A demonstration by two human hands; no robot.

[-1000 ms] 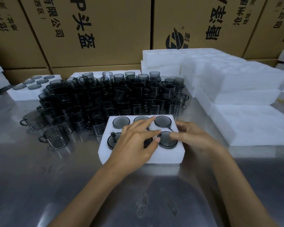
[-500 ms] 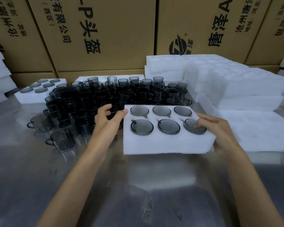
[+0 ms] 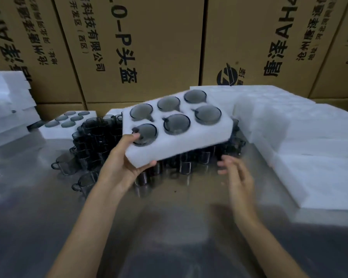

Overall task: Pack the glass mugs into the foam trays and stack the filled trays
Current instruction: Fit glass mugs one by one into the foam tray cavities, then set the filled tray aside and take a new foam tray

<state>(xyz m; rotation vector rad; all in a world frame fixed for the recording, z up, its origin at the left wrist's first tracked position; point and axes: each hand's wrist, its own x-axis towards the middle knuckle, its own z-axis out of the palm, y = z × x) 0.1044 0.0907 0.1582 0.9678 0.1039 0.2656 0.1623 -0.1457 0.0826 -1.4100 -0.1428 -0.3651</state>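
Observation:
A white foam tray [image 3: 191,141] filled with several dark glass mugs hangs tilted in the air above the loose mugs. My left hand [image 3: 125,163] grips its near left corner, thumb on top beside a mug, fingers underneath. My right hand [image 3: 237,177] is below and right of the tray, blurred, fingers spread, holding nothing. A crowd of loose dark glass mugs [image 3: 94,137] stands on the metal table behind and under the tray. Another filled tray [image 3: 68,125] lies at the back left.
Stacks of empty white foam trays [image 3: 301,133] fill the right side of the table. More foam pieces [image 3: 6,109] pile up at the far left. Printed cardboard boxes [image 3: 141,47] form a wall behind. The steel table surface [image 3: 169,227] stretches in front.
The filled tray has risen off the table and moved left and back, tilted. My right hand has let go of it; the left hand alone carries it.

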